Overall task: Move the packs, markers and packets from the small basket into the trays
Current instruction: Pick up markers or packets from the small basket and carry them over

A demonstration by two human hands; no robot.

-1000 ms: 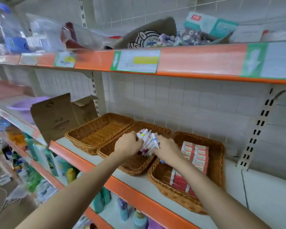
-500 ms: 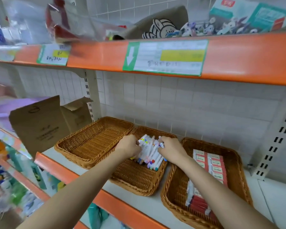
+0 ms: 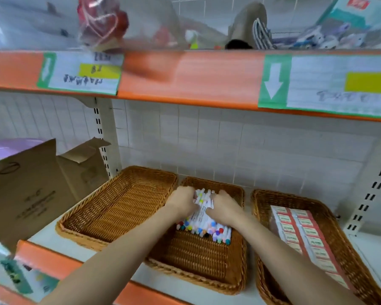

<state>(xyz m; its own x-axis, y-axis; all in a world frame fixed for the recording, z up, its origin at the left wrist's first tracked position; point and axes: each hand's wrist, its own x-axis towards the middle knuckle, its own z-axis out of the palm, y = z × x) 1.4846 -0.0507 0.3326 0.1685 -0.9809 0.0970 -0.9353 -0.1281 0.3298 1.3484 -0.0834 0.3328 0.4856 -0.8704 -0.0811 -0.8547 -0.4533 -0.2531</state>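
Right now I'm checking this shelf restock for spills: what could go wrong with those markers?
Both the left hand and right hand hold the loose bundle of markers by its far end only; the capped near ends fan out, so some might roll across the middle tray. The tray overhangs the shelf edge and could tip if pressed.

Even, soft, fairly bright light fills the frame, with no hard shadows; only faint shade lies under the forearms and inside the wicker trays (image 3: pixel 121 208). The top of the frame is smeared by motion blur (the bagged goods on the upper shelf (image 3: pixel 185 75) and the handwriting on its labels cannot be read), while the centre is sharper. Wide-angle distortion bows the shelf edge and tilts the uprights at the right edge.
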